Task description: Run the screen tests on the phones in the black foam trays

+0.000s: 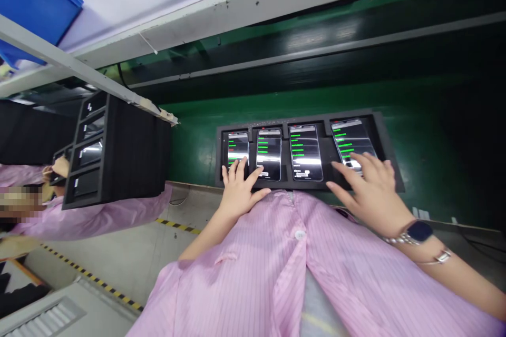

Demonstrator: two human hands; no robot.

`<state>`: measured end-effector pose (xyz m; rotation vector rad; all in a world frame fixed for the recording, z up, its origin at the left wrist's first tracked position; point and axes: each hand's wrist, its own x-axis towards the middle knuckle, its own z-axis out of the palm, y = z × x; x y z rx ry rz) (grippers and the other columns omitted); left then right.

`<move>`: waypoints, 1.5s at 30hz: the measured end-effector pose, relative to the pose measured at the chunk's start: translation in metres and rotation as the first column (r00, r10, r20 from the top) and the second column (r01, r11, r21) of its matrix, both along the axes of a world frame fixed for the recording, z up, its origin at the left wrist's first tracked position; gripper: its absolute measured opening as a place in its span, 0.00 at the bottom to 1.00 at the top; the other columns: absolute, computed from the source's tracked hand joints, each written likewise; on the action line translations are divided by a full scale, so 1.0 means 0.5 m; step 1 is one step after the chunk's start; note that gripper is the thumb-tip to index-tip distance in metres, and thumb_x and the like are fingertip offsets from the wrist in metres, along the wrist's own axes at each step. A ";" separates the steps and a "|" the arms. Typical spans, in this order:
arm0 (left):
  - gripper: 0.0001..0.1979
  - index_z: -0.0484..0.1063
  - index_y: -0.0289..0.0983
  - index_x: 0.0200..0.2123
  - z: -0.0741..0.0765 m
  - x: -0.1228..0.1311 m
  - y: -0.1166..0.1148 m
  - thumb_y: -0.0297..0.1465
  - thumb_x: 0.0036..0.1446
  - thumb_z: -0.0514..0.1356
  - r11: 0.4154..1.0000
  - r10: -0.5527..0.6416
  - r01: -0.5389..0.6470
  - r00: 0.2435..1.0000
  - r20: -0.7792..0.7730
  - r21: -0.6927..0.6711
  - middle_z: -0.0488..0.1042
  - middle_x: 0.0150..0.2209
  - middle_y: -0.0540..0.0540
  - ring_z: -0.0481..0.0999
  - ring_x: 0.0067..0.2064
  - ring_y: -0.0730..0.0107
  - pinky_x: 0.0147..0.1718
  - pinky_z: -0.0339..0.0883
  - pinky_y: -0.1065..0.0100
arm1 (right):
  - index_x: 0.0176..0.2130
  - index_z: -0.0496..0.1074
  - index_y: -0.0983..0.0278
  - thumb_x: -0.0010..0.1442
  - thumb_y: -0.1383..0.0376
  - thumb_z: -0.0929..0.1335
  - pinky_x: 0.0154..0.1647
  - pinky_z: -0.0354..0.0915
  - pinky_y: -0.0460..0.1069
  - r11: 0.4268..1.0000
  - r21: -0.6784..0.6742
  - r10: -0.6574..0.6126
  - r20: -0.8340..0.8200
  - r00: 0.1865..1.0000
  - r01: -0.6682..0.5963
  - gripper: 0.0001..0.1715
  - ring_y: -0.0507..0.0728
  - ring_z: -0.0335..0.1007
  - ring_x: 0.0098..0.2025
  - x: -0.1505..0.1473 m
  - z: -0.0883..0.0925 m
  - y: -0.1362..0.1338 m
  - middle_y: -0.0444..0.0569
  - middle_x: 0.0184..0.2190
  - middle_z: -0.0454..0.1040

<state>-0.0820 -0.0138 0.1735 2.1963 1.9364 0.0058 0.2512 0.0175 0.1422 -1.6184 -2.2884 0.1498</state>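
1. Your left hand (237, 192) is spread, gripping nothing, its fingertips over the lower ends of the leftmost phone (237, 146) and second phone (269, 154); contact is unclear.
2. Your right hand (371, 192), loosely curved and holding nothing, is over the rightmost phone (351, 136), leaving most of its lit text readable.
3. The third phone (305, 150) lies between your hands, uncovered.
4. All four sit face up in the tray (308, 185), whose separate slots presumably keep them apart.
5. The green bench (193, 152) supports the tray, close against your shirt (256, 284), probably for easy reach.

One head-worn camera looks forward and down on the tray (326, 151), close above
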 end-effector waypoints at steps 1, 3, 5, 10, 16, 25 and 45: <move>0.32 0.70 0.53 0.66 -0.001 0.006 0.004 0.56 0.63 0.62 1.000 -0.003 0.003 1.000 -0.002 -0.004 0.55 0.74 0.39 0.57 0.72 0.34 0.69 0.42 0.25 | 0.59 0.76 0.63 0.72 0.44 0.58 0.69 0.49 0.78 1.000 -0.024 0.018 0.031 0.999 -0.017 0.35 0.77 0.56 0.69 -0.015 -0.003 -0.003 0.67 0.64 0.63; 0.30 0.73 0.52 0.64 -0.006 0.016 0.024 0.57 0.63 0.61 1.000 0.002 -0.002 1.000 -0.007 -0.012 0.57 0.73 0.38 0.63 0.69 0.33 0.67 0.42 0.21 | 0.58 0.78 0.60 0.71 0.43 0.61 0.65 0.51 0.81 0.997 -0.080 0.025 0.087 0.996 -0.018 0.33 0.80 0.57 0.66 -0.044 -0.012 0.005 0.67 0.64 0.60; 0.29 0.76 0.52 0.62 -0.014 0.022 0.068 0.57 0.62 0.61 1.000 0.010 -0.010 1.000 -0.005 -0.007 0.55 0.74 0.39 0.65 0.67 0.31 0.66 0.42 0.19 | 0.59 0.78 0.59 0.68 0.42 0.65 0.62 0.52 0.83 0.993 -0.118 0.011 0.124 0.992 0.004 0.33 0.82 0.57 0.65 -0.065 -0.015 0.040 0.67 0.65 0.59; 0.36 0.67 0.48 0.69 0.014 -0.004 0.199 0.55 0.63 0.63 0.955 0.141 -0.149 0.989 0.048 0.256 0.46 0.77 0.36 0.51 0.74 0.26 0.67 0.38 0.20 | 0.65 0.72 0.65 0.71 0.44 0.64 0.63 0.46 0.86 0.986 0.008 -0.164 0.052 0.985 0.164 0.36 0.86 0.50 0.70 -0.066 0.052 0.171 0.73 0.72 0.47; 0.39 0.59 0.45 0.73 0.079 -0.032 0.152 0.56 0.66 0.58 0.842 0.025 -0.104 0.988 0.155 0.529 0.39 0.78 0.37 0.45 0.77 0.35 0.70 0.33 0.29 | 0.63 0.71 0.64 0.72 0.43 0.64 0.68 0.44 0.82 0.973 0.231 0.006 -0.035 0.999 0.002 0.35 0.77 0.51 0.73 -0.047 0.103 0.135 0.70 0.70 0.53; 0.37 0.63 0.45 0.70 -0.048 -0.008 0.070 0.58 0.65 0.58 0.962 0.022 -0.051 0.994 0.110 0.270 0.49 0.76 0.34 0.49 0.76 0.38 0.71 0.40 0.30 | 0.64 0.72 0.69 0.73 0.49 0.63 0.67 0.46 0.83 0.998 0.023 0.053 -0.027 0.998 -0.052 0.33 0.83 0.49 0.72 -0.079 -0.014 0.046 0.73 0.70 0.56; 0.44 0.52 0.34 0.71 -0.094 -0.064 0.050 0.55 0.64 0.60 0.856 0.183 -0.278 0.951 0.249 0.437 0.52 0.73 0.24 0.49 0.75 0.41 0.71 0.45 0.34 | 0.73 0.57 0.69 0.72 0.46 0.60 0.72 0.40 0.79 1.000 0.017 0.026 -0.055 0.998 -0.025 0.43 0.78 0.40 0.76 -0.121 -0.032 0.066 0.70 0.73 0.51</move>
